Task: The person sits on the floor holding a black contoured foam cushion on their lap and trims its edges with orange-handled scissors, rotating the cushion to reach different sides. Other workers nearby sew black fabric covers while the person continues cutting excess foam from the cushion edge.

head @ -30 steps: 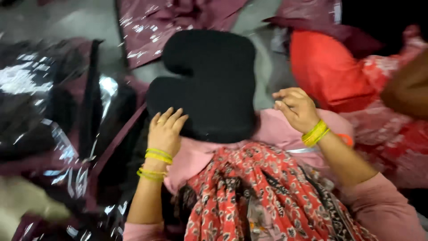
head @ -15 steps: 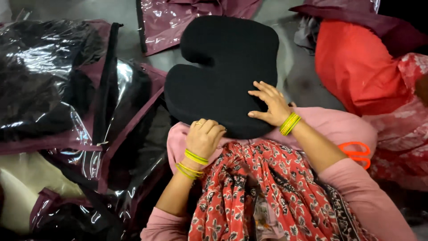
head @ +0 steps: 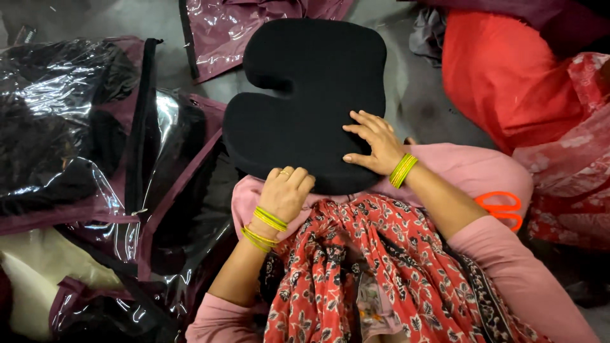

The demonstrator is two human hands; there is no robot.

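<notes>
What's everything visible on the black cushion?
The cushion is black, thick and soft-looking, like foam under a matte fabric cover, with rounded corners and a deep notch cut into its left edge. It lies flat, its near edge resting on the person's pink-clad lap. The right hand lies spread on its top near that edge; the left hand curls at the near edge. Clear plastic bags lie beside it.

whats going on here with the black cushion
A seated person has a black cushion on their lap. The right hand lies flat on its near edge; the left hand grips the near edge, fingers curled. Clear plastic bags with maroon trim lie to the left, and orange scissors rest by the right knee.
</notes>
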